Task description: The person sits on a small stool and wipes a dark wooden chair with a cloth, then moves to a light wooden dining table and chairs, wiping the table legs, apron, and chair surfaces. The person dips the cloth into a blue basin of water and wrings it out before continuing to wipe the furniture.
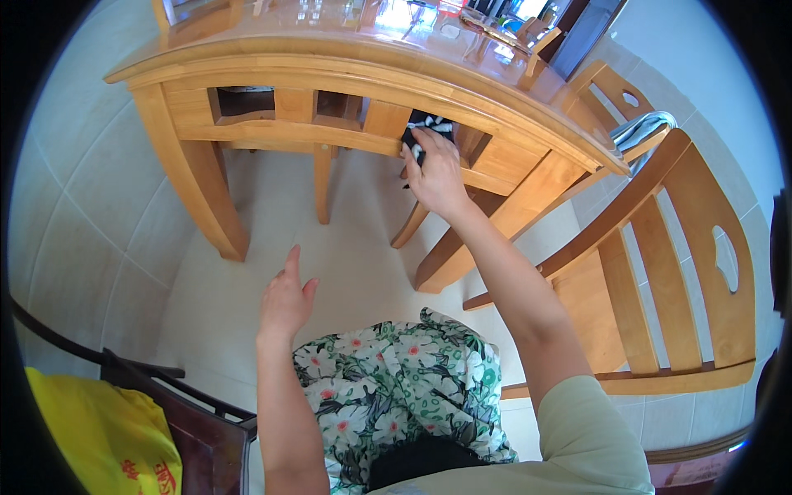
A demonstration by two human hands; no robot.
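My right hand [436, 167] reaches to the front of the wooden dining table [297, 52]. It grips a black-and-white cloth [429, 120] at one of the cut-out openings below the tabletop. Part of the cloth sits inside that opening, and my fingers cover some of it. A bit of it shows under the rail. My left hand [286, 300] is held out over the tiled floor, holding nothing, with the thumb apart from the fingers. Left of the cloth are two more openings, a middle opening [339, 106] and a left opening [245, 102] with something pale inside.
A wooden chair [674, 266] stands close on the right; behind it another chair [619, 93] has a grey cloth [646, 124] over it. At lower left, a yellow bag [105, 433] with red writing lies on dark furniture [207, 442]. Table legs [198, 185] frame the floor ahead.
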